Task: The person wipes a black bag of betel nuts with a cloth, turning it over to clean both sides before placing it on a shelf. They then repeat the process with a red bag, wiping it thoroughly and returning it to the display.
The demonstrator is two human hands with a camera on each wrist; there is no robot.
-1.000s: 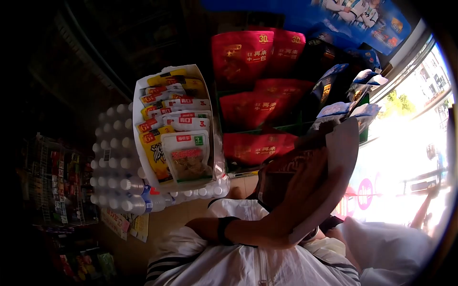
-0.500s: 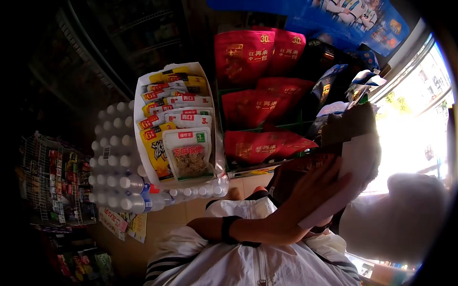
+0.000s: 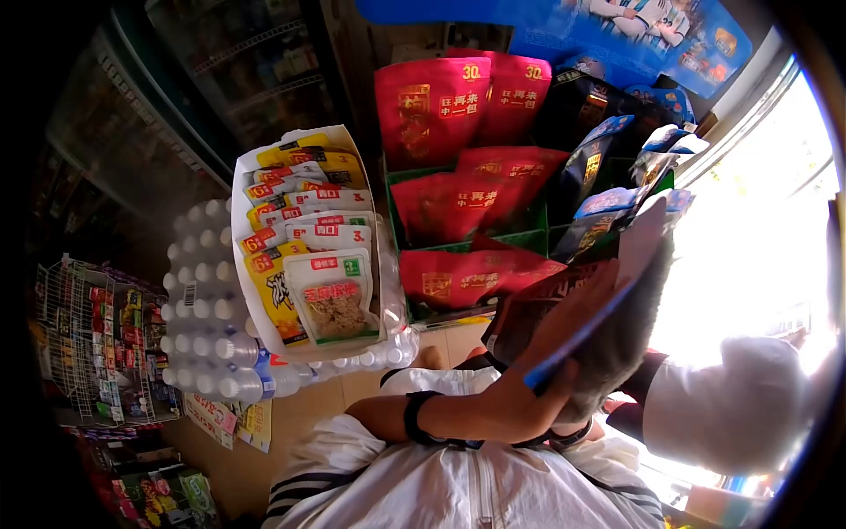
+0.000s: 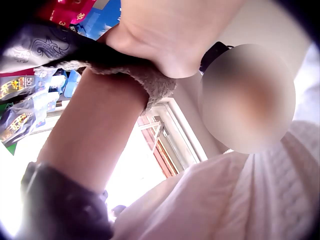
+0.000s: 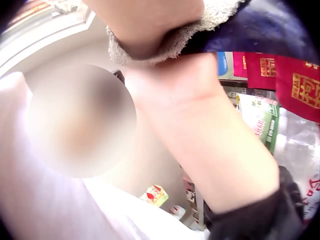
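My left hand [image 3: 551, 339], its wrist in a black cuff, grips a piece of grey fleecy cloth [image 3: 630, 339] near its blue lower edge, thumb on the near side and fingers on the far side. The cloth stands nearly edge-on in the head view. Dark, shiny fabric with a swirling pattern [image 4: 47, 47] backs the fleece in the left wrist view. My right hand is mostly hidden behind the cloth; its forearm [image 4: 97, 127] rises to the fleecy edge. Under my left fingers, a dark reddish package [image 3: 542, 295] with printed lettering partly shows.
Ahead, red snack pouches [image 3: 432, 110] fill a green-edged rack, with dark blue pouches [image 3: 586, 163] beside them. To its left, a white box [image 3: 242, 203] of snack packets sits on packed water bottles [image 3: 207, 309]. A wire basket [image 3: 66, 344] stands far left; white fabric [image 3: 727, 406] lies right.
The cloth has turned from its pale flat side to nearly edge-on, showing grey fleece. My left thumb now shows at its edge. White fabric at the right has moved up.
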